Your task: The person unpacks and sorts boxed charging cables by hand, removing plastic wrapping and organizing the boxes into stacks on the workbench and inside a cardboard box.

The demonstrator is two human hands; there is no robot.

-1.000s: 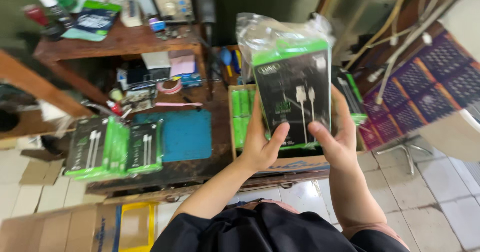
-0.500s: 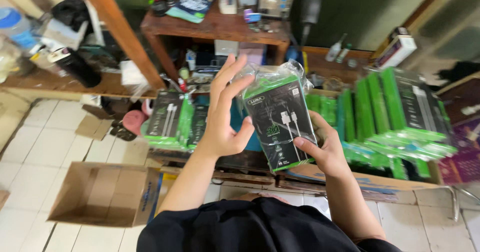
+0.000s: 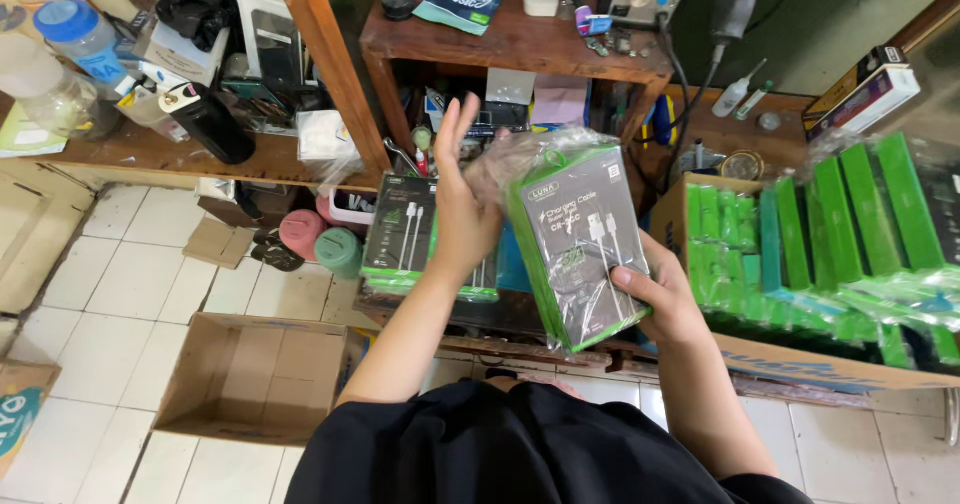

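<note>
Head view: I see the right hand (image 3: 655, 299) gripping a stack of green-and-black cable packs (image 3: 580, 244) in clear wrap, thumb across the front and fingers behind, held up over the workbench edge. The left hand (image 3: 460, 199) is spread flat, fingers up, its palm against the stack's left side. By my judgement the sorting is partway: a similar stack (image 3: 405, 234) already lies on the bench, while many green packs (image 3: 800, 234) stand on edge in the cardboard carton (image 3: 800, 364) to the right. An open brown box (image 3: 250, 374) sits on the tiled floor, empty as far as I can see.
</note>
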